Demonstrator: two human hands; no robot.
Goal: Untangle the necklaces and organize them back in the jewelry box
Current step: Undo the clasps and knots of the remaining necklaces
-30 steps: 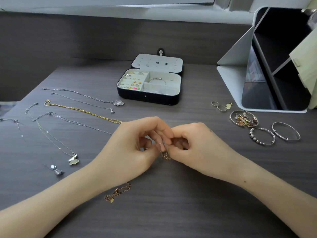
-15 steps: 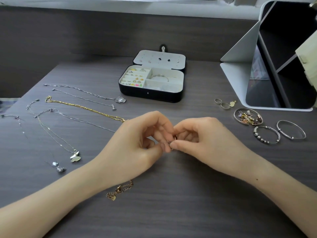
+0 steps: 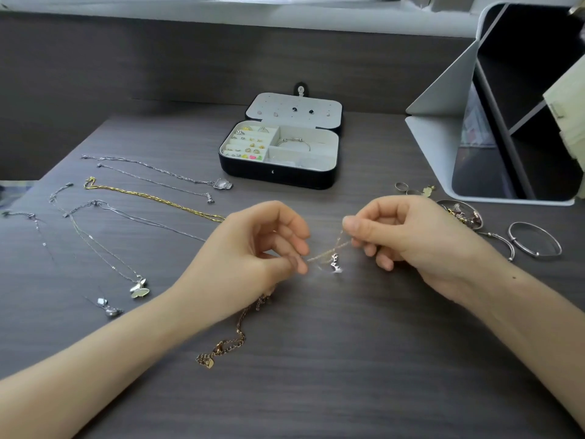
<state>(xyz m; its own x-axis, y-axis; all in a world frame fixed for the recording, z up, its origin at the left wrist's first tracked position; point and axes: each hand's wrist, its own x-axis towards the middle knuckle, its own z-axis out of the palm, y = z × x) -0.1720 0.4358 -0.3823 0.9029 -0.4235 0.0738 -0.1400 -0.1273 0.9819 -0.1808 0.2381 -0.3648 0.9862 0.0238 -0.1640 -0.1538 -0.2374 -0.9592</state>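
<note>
In the head view, our left hand [image 3: 253, 251] pinches a fine rose-gold necklace [image 3: 326, 253] between thumb and fingertips. Our right hand [image 3: 408, 239] pinches it a little further along, its other fingers curled. The strand stretches between them above the worktop [image 3: 348, 359], with a small pendant [image 3: 335, 263] dangling. Its clasp end [image 3: 221, 346] seems to trail under the left wrist. We judge it light, limp and easily kinked, so grip close to the snag and tease gently. The open jewelry box [image 3: 278, 177] sits beyond both hands. Straightened chains [image 3: 152, 198] lie outside the left hand and bangles [image 3: 535, 239] outside the right, so the way to the box looks free.

Head view, looking forward-down, close over table [image 3: 348, 391].
</note>
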